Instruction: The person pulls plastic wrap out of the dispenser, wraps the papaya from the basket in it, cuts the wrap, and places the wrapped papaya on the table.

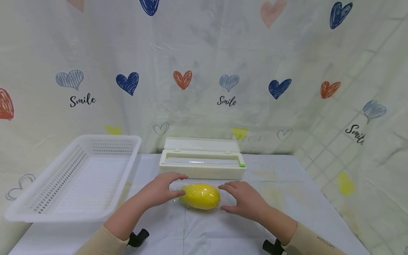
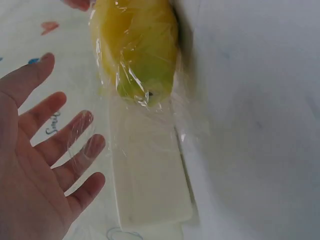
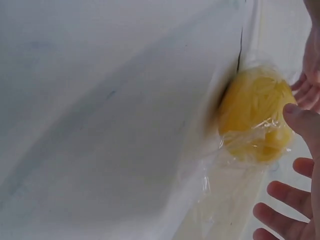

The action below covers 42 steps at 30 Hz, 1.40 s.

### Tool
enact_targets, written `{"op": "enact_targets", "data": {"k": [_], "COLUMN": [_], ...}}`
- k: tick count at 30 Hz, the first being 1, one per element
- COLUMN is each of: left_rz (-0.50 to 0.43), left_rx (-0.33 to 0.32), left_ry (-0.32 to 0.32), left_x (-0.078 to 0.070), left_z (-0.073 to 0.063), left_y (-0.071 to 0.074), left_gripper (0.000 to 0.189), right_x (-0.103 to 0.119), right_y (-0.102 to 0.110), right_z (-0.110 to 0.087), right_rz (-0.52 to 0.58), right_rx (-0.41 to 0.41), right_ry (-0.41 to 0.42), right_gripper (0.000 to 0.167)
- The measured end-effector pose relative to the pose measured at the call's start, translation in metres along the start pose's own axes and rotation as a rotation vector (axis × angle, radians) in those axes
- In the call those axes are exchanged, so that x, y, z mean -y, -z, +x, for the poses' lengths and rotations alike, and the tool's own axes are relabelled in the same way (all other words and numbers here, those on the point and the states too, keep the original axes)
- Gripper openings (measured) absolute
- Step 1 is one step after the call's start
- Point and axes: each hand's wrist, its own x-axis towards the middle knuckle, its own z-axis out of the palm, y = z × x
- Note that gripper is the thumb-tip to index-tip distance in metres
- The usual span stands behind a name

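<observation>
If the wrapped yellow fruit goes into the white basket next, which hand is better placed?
Probably the left hand: it is beside the fruit, nearer the basket; the right hand is on the opposite side.

The left hand (image 2: 36, 175) flanks wrapped yellow fruit (image 2: 137, 45).
</observation>
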Motion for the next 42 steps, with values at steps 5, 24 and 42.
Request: {"op": "enact_targets", "data": {"k": [5,24,42], "left_rz": [0.032,0.050,-0.330], "left_rx": [0.138,0.189,0.343], "left_ry": [-0.068,-0.052,0.054], "left_x": [-0.011,-0.002,-0.009], "left_z": [0.020,0.024,-0.010], "left_y": [-0.004,-0.024,-0.025], "left_gripper": [0.058,0.055,0.047], "right_x": [0.010,0.014,0.001], "right_y": [-0.007,-0.023,-0.004], "right_z": [0.011,0.028,0.036], "right_rz": [0.003,0.018,0.092], "right_rx": [0.011,0.046,0.223], "right_ry": [-0.021,-0.007,0.182], "right_gripper": [0.058,0.058,0.052]}}
